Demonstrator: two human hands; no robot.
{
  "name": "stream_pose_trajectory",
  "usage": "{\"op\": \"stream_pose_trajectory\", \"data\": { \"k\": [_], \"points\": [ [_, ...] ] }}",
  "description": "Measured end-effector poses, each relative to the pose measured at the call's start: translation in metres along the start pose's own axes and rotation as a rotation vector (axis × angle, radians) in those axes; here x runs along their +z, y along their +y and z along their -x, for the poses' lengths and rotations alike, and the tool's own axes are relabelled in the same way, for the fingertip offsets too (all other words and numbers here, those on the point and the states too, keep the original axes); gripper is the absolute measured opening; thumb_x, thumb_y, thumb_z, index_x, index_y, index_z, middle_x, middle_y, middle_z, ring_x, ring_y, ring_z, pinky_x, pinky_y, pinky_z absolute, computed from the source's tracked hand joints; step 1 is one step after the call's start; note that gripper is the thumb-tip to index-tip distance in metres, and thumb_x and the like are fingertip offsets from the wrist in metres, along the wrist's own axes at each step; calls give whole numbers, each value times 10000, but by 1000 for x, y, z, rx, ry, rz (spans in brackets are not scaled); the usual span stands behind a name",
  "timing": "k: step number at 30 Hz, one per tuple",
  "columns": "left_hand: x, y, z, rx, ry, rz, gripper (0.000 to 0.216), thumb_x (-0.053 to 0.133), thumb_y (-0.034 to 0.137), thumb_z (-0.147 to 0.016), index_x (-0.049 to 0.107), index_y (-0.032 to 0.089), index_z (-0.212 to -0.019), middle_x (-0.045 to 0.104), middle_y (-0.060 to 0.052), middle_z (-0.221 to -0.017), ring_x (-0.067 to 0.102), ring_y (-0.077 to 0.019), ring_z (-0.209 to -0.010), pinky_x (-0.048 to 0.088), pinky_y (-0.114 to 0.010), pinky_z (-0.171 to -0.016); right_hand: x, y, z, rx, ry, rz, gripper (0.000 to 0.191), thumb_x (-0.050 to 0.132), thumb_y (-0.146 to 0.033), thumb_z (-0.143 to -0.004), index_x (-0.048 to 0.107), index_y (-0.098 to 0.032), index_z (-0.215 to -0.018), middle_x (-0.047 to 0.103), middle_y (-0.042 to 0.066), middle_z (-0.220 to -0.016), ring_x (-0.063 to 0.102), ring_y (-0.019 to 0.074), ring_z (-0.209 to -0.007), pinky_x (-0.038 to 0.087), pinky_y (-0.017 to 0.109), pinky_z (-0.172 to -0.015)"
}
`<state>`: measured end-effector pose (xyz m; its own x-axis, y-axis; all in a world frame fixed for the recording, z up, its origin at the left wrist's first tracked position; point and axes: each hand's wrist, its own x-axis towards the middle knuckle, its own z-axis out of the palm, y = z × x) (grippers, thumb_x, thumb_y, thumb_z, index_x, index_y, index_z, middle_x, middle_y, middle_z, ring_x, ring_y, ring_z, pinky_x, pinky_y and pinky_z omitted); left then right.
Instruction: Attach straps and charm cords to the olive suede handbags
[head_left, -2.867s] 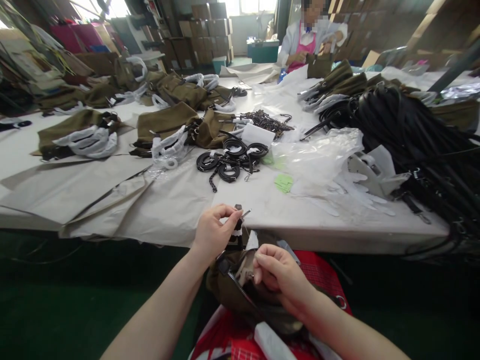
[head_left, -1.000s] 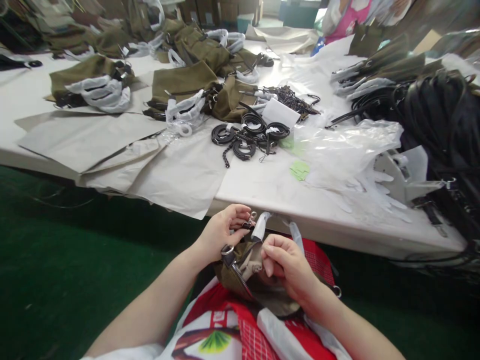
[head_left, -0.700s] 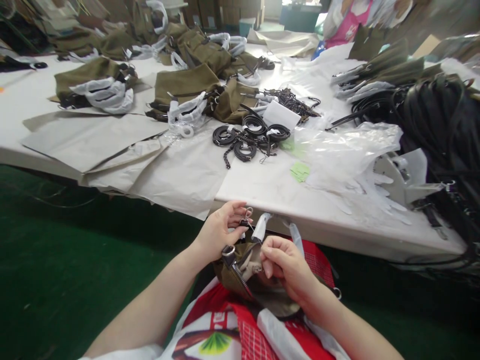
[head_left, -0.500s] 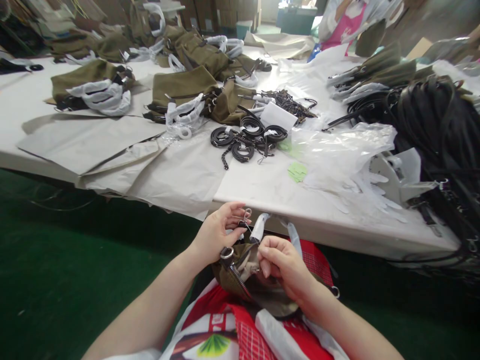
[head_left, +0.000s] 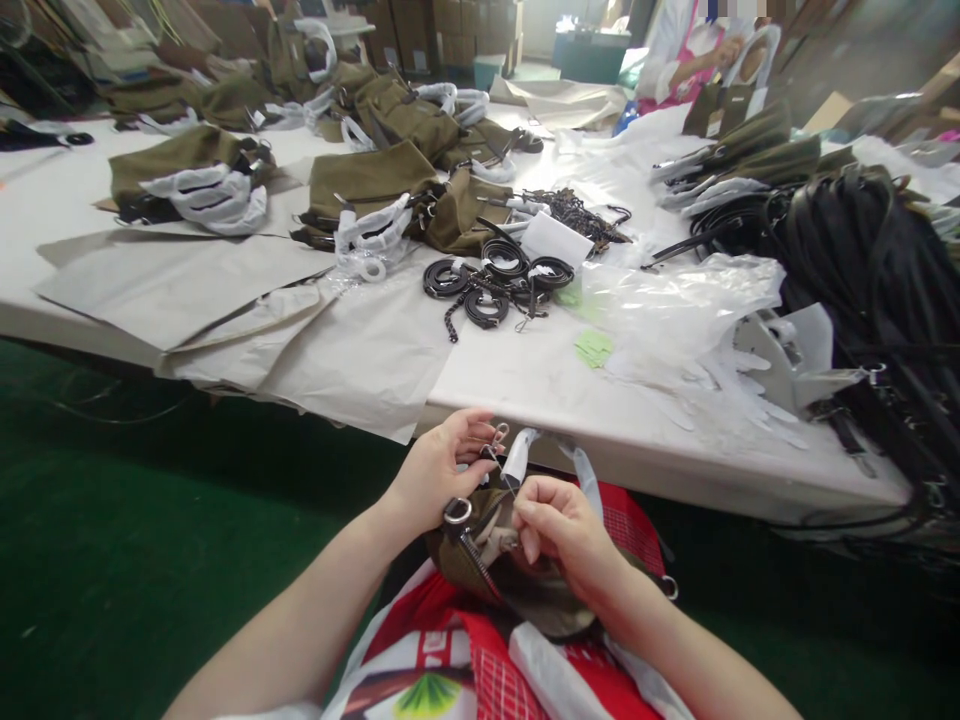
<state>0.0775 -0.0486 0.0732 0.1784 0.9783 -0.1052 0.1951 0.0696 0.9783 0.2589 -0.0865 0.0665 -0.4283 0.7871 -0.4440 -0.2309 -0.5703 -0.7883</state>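
Observation:
An olive-green bag (head_left: 517,590) lies in my lap, its zipped mouth open and the pale lining showing. White wrapping covers its handle (head_left: 517,457) by the table edge. At the bag's upper left, my left hand (head_left: 442,465) has curled fingers around a small looped silver metal piece (head_left: 501,433), whose exact kind I cannot make out. My right hand (head_left: 559,520) is closed in a pinch over the bag opening. A thin strand (head_left: 504,477) runs from near the metal piece to its fingertips. Beside my left wrist sits a metal D-ring (head_left: 457,511) on the bag.
Coiled black straps (head_left: 487,305), clear plastic bags (head_left: 682,300) and green slips (head_left: 594,348) lie on the white-covered table (head_left: 480,380). Several olive bags (head_left: 367,185) stand behind. Black straps (head_left: 862,240) are heaped at right. Across the table, a person (head_left: 675,60) holds a bag.
The metal piece has shifted slightly right and down, and the strand toward my right hand shows more plainly. Across the table, the other person's bag now stands more upright in view.

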Motion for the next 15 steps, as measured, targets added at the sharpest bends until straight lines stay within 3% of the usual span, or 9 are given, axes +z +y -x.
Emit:
{"op": "stream_pose_trajectory", "data": {
  "k": [4, 15],
  "points": [
    [1, -3, 0, 5, 11, -45, 484, 640, 103, -731, 547, 167, -1201, 725, -91, -1028, 730, -205, -943, 595, -366, -891, 1, 0, -1, -2, 17, 18, 357, 732, -473, -707, 566, -169, -624, 545, -31, -382, 371, 60, -347, 260, 198, -433],
    [1, 2, 3, 47, 7, -112, 452, 622, 98, -759, 569, 185, -1200, 743, -70, -1065, 731, -187, -952, 587, -344, -915, 5, -3, -7, 36, 40, 72, 328, 711, -447, -694, 558, -168, -616, 513, -43, -364, 315, 44, -327, 174, 188, -404]
  ]
}}
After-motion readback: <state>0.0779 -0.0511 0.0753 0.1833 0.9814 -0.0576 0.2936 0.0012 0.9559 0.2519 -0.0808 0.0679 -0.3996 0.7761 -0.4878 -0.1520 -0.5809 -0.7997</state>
